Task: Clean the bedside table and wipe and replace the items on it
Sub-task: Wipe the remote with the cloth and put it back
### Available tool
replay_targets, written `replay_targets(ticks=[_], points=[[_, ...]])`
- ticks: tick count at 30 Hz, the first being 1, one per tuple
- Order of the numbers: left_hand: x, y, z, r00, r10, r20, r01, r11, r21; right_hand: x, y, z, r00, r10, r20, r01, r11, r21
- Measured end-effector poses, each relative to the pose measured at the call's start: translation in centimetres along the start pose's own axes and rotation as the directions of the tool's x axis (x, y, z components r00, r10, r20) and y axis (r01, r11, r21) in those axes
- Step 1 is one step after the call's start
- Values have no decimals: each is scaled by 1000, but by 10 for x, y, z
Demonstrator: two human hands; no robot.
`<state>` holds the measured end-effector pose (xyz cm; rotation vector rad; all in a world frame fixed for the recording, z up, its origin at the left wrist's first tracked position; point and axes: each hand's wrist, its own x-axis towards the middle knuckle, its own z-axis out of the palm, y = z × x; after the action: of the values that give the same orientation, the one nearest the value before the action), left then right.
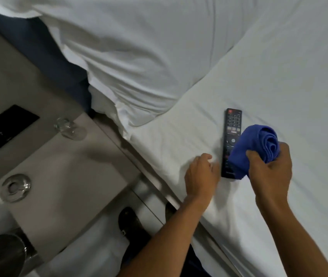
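A black remote control (231, 132) lies lengthwise on the white bed sheet (279, 86). My right hand (269, 168) grips a bunched blue cloth (259, 144) that rests over the remote's lower right part. My left hand (202, 174) lies on the sheet just left of the remote's near end, fingers curled, holding nothing that I can see. The beige bedside table (63, 176) is to the left, with two clear glasses on it: one at its far edge (69, 127), one at its near left (16, 187).
A large white pillow (129, 56) lies at the head of the bed. A black panel (5, 130) sits on the wall ledge behind the table. A dark round bin (1, 254) stands at the lower left. My dark shoes (133, 224) show between table and bed.
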<state>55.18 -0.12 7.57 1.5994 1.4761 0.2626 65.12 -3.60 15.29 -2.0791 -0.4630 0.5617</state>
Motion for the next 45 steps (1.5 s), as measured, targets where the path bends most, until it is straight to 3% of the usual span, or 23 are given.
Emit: replay_targets(ticks=[4,8,11,14,16,21,24,28,32,37,39,42,45], points=[[5,34,38,992,117,-41,-113,990,80,14,10,-25,993,-83,-83,73,991,-112],[16,49,51,1000,-1,-10,2,997,76,24,14,-40,984,-139,-110,118,976,-181],[20,43,37,990,-119,80,133,972,-193,30,10,-40,984,-165,-73,149,971,-185],[6,22,9,960,-178,216,269,805,-529,32,1,-27,979,-197,48,202,971,-131],[-6,7,-11,969,-140,204,241,725,-645,32,-7,-13,960,-231,160,248,964,-95],[-33,-31,-64,970,-174,168,235,506,-830,25,-39,48,793,-399,459,486,870,-84],[-46,-50,-85,960,-231,158,250,457,-854,4,-55,93,637,-434,637,598,800,-53],[-50,-65,-115,913,-409,-1,168,377,-911,-44,-56,129,481,-417,772,606,794,51],[-51,-88,-145,865,-488,-115,42,300,-953,-98,-45,146,337,-415,845,589,793,155],[-64,-129,-166,862,-506,-4,-67,-107,-992,-150,-33,154,239,-398,886,583,789,197],[-72,-149,-173,868,-496,27,-94,-217,-972,-170,-28,155,212,-375,902,576,794,195],[-86,-172,-189,860,-496,119,-51,-316,-947,-190,-20,151,131,-354,926,580,785,218],[-95,-193,-198,818,-548,174,1,-301,-953,-205,-15,146,78,-295,952,546,812,207]])
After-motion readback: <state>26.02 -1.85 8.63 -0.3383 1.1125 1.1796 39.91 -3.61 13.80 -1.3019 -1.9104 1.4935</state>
